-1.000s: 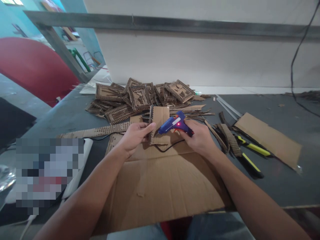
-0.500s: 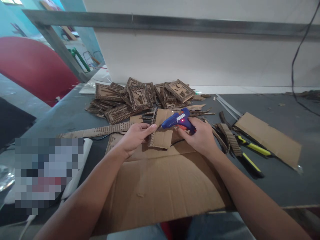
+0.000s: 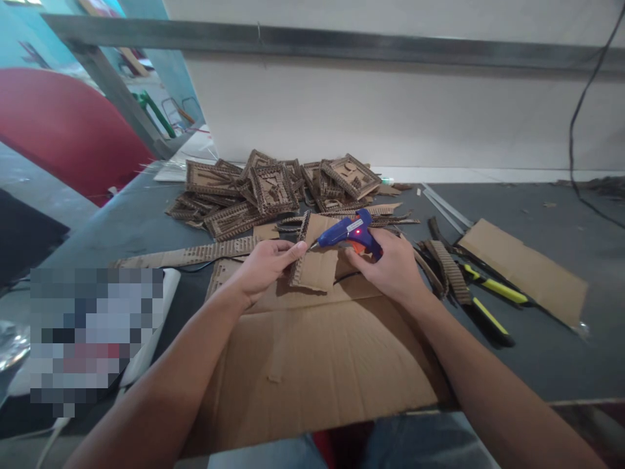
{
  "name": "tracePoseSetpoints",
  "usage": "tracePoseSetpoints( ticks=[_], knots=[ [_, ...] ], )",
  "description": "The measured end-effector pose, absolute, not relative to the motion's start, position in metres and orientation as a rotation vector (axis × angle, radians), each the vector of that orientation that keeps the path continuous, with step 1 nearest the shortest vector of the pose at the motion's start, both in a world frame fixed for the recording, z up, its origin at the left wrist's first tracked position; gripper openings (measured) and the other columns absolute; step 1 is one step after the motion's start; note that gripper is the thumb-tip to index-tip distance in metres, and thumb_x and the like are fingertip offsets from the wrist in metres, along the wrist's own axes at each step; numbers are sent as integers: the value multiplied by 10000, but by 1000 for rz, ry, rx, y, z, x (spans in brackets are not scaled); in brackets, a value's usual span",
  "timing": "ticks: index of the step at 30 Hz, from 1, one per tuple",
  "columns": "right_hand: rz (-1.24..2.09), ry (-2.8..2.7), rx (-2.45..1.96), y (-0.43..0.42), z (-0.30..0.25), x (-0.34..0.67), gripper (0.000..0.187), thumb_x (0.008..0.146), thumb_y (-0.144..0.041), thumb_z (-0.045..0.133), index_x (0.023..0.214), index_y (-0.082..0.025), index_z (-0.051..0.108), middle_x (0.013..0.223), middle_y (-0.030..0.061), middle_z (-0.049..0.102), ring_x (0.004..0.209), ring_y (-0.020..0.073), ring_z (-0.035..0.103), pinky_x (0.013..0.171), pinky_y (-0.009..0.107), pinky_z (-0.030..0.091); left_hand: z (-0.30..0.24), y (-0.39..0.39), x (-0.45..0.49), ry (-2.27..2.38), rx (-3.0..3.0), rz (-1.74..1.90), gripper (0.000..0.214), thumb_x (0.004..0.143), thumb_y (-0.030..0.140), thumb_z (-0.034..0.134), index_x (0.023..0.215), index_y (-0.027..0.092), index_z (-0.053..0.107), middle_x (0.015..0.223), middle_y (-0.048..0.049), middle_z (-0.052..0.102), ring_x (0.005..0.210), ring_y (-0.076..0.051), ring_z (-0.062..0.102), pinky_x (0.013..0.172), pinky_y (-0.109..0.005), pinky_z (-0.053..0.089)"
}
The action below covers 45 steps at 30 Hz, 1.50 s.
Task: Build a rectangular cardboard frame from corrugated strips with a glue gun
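Observation:
My left hand (image 3: pixel 271 264) grips the left edge of a small cardboard piece (image 3: pixel 319 267), thumb on top. A corrugated strip runs along that edge. My right hand (image 3: pixel 390 264) is wrapped round a blue hot glue gun (image 3: pixel 344 231) with a lit red light and an orange trigger. The gun's nozzle points left and meets the piece near the strip, close to my left thumb. Whether glue comes out is too small to tell. Beneath both hands lies a large cardboard sheet (image 3: pixel 322 365).
Behind the hands is a pile of cardboard panels with corrugated borders (image 3: pixel 273 189). To the right lie corrugated strips (image 3: pixel 452 273), yellow-and-black utility knives (image 3: pixel 495 286) and a flat cardboard piece (image 3: pixel 525 270). A white-edged, blurred-out object (image 3: pixel 168 293) sits at left.
The glue gun's tip has shifted slightly left and down toward the strip on the small cardboard piece. My left hand keeps its hold in nearly the same place.

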State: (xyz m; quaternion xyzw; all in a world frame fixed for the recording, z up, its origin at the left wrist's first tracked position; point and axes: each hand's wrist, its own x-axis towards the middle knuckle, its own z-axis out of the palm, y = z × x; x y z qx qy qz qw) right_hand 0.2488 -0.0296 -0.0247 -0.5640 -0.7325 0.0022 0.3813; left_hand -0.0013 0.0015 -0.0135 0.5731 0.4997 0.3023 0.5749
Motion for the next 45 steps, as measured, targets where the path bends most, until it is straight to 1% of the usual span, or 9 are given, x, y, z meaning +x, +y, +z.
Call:
tracePoseSetpoints(
  ticks=[3, 7, 14, 18, 22, 27, 31, 38, 45],
  knots=[
    [30, -1869, -1438, -30, -24, 250, 125, 865, -317, 648, 836, -198, 629, 795, 60, 701, 724, 219, 649, 666, 315, 474, -13, 2, -1, 1156, 1348, 689, 572, 737, 694, 741, 761, 123, 703, 669, -17, 599, 560, -103, 451, 531, -244, 304],
    [76, -1879, -1456, -29, -22, 253, 91, 876, -275, 605, 862, -190, 633, 782, 57, 700, 692, 207, 634, 637, 303, 450, -10, 1, -1, 1181, 1358, 647, 588, 719, 702, 747, 770, 117, 709, 656, -12, 589, 556, -102, 441, 529, -247, 297],
    [24, -1824, -1486, -30, -22, 249, 160, 832, -345, 684, 836, -190, 645, 784, 60, 700, 699, 217, 643, 657, 309, 457, -8, 0, -1, 1163, 1366, 653, 590, 701, 685, 769, 848, 114, 754, 748, -72, 690, 639, -162, 569, 570, -276, 396],
    [9, -1822, -1489, -29, -22, 250, 90, 842, -260, 632, 880, -184, 661, 829, 79, 724, 744, 232, 667, 671, 311, 460, -7, 0, -1, 1187, 1395, 638, 583, 704, 699, 758, 797, 124, 743, 692, -53, 662, 585, -143, 531, 532, -264, 362],
    [54, -1827, -1476, -28, -21, 253, 91, 859, -220, 592, 890, -186, 670, 824, 80, 732, 736, 228, 669, 653, 306, 452, -7, 1, -1, 1199, 1388, 597, 602, 682, 716, 762, 789, 124, 733, 668, -38, 639, 559, -126, 492, 516, -253, 336],
    [46, -1773, -1518, -28, -21, 251, 62, 845, -252, 628, 863, -196, 648, 814, 69, 722, 724, 228, 658, 654, 310, 451, -5, 1, -1, 1184, 1338, 573, 585, 662, 694, 790, 798, 128, 730, 701, -48, 665, 595, -144, 532, 547, -259, 372],
    [16, -1717, -1563, -28, -22, 250, 173, 804, -346, 710, 805, -205, 610, 779, 57, 692, 719, 228, 638, 657, 313, 447, -3, 0, -1, 1185, 1334, 558, 575, 640, 682, 806, 783, 131, 725, 709, -49, 670, 602, -146, 536, 551, -260, 377],
    [43, -1722, -1540, -27, -22, 254, 76, 856, -261, 579, 805, -207, 599, 734, 53, 662, 662, 207, 596, 615, 305, 407, 0, 0, 0, 1194, 1304, 530, 586, 614, 677, 824, 792, 125, 737, 722, -52, 683, 612, -144, 536, 568, -264, 389],
    [37, -1690, -1581, -28, -21, 254, 94, 863, -291, 588, 838, -206, 619, 774, 68, 692, 670, 216, 605, 629, 321, 422, -3, 0, -1, 1179, 1308, 550, 529, 647, 625, 827, 794, 123, 750, 729, -71, 703, 633, -171, 578, 582, -280, 416]
  ],
)
